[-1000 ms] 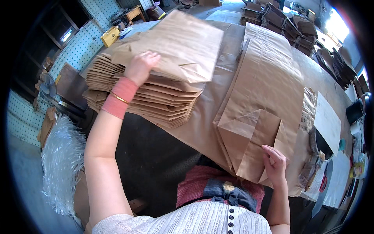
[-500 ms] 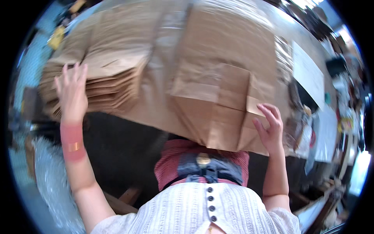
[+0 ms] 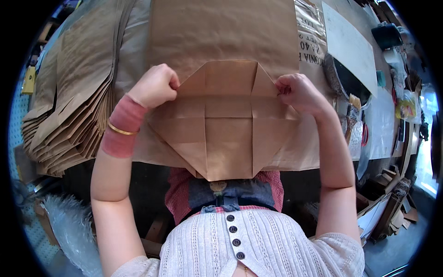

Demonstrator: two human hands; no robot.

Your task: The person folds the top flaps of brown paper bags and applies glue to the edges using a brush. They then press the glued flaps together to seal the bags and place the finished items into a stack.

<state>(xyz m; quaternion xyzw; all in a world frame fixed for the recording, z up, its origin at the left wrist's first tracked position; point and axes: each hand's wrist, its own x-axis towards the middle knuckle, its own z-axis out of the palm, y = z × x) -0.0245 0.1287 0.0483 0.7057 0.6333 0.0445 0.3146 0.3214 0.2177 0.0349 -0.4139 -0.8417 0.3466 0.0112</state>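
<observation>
Right in front of me lies a large brown paper bag (image 3: 228,143), its folded bottom end spread out into a many-sided shape with creased flaps. My left hand (image 3: 159,87) is closed on the upper left corner of that end, fingers curled in. At the opposite corner my right hand (image 3: 299,92) pinches the paper between thumb and fingers. The near edge of the bag overhangs the table edge by my waist. To the left of my left hand fans a thick stack of similar paper bags (image 3: 78,106), their folded ends toward me.
Brown sheeting (image 3: 295,159) covers the table under the bag. At the right are a dark trough-like container (image 3: 346,81), a brush (image 3: 354,102) and a white board (image 3: 353,44). Clear plastic wrap (image 3: 69,231) sits low on the left. Cardboard scraps (image 3: 392,203) stand at lower right.
My left hand has left the bag stack and closed on the bag's left corner. My right hand has closed on the right corner. The bag's end is now spread wide.
</observation>
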